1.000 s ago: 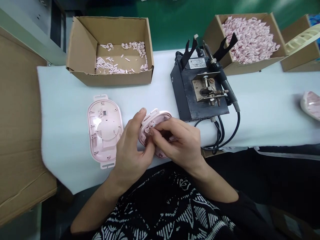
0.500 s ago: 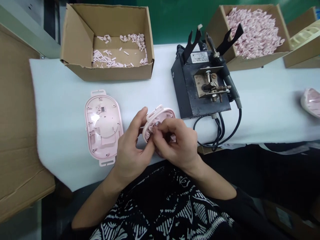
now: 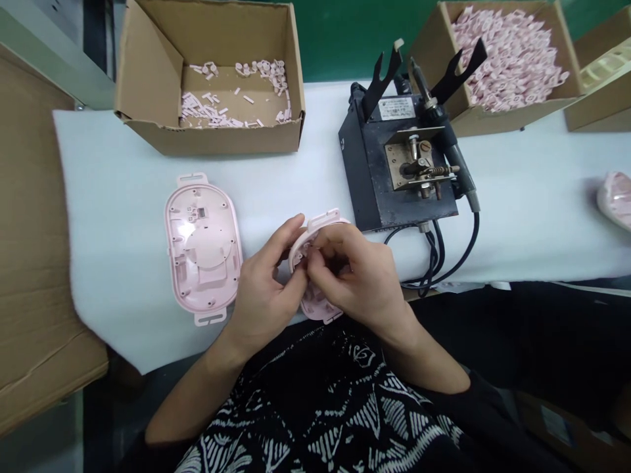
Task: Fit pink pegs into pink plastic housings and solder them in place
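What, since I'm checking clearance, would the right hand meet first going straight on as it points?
The right hand would likely first meet the inside of the pink shell; exact depth is unclear.

Head camera looks down over hands [image 3: 263,292]

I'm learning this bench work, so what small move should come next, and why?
Probably a light press inward with the right hand: it reaches into the pink shell in a pinch, and the left hand supports the shell's edge, so the push would be braced. Anything held in the pinch is hidden.
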`<state>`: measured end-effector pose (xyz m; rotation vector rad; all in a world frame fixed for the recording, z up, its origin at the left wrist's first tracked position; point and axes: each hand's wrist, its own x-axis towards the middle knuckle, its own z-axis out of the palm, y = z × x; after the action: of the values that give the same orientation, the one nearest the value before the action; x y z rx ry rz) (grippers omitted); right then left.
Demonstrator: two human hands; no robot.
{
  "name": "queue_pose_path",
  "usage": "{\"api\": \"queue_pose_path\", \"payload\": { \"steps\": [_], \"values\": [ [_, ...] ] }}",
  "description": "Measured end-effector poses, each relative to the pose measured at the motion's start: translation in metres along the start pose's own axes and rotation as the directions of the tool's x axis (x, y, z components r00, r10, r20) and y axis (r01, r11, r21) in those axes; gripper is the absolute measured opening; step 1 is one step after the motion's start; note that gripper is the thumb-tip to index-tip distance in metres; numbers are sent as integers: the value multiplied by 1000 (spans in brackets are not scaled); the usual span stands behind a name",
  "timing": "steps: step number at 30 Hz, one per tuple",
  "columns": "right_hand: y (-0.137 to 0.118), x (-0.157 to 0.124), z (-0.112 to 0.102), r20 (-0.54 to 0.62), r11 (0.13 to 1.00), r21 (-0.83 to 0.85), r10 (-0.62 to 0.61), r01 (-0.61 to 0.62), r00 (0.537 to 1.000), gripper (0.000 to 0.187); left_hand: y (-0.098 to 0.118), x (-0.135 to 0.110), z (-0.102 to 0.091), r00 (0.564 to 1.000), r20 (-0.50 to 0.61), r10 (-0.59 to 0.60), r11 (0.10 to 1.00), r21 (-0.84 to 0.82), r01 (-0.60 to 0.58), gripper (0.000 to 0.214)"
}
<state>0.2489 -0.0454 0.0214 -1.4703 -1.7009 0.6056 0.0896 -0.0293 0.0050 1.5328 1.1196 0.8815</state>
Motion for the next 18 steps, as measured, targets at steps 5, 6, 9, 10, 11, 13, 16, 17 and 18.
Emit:
{"api": "queue_pose_path", "payload": {
  "steps": [5,6,9,10,11,13,16,17,18],
  "values": [
    [3,-3,-3,3,998,-52,-20,20,1000,7,-3,7,0,999,11,34,999,39,-34,50],
    [4,-3,-3,13,997,-56,-43,44,999,7,-3,8,1,999,9,40,998,47,-40,49],
    [9,-5,-7,-86,988,-41,-150,147,985,13,-4,12,3,1000,-17,20,1000,-10,-20,46],
    [10,-5,-9,-163,983,-54,-181,174,970,17,-5,13,4,1000,-31,6,999,-42,-7,45],
    [11,-4,-10,-234,979,-83,-200,185,952,21,-5,13,4,999,-44,-7,997,-71,3,44],
    [13,-1,-13,-274,971,-163,-215,175,937,31,-5,14,6,997,-72,-19,995,-96,12,42],
    [14,4,-13,-158,954,-216,-246,209,956,46,-4,14,7,996,-94,3,996,-87,-12,37],
    [14,5,-13,-127,951,-206,-258,229,958,48,-4,14,8,996,-92,14,996,-86,-22,35],
    [15,6,-13,-103,950,-197,-264,240,959,49,-4,14,9,996,-89,23,996,-86,-31,34]
  ]
}}
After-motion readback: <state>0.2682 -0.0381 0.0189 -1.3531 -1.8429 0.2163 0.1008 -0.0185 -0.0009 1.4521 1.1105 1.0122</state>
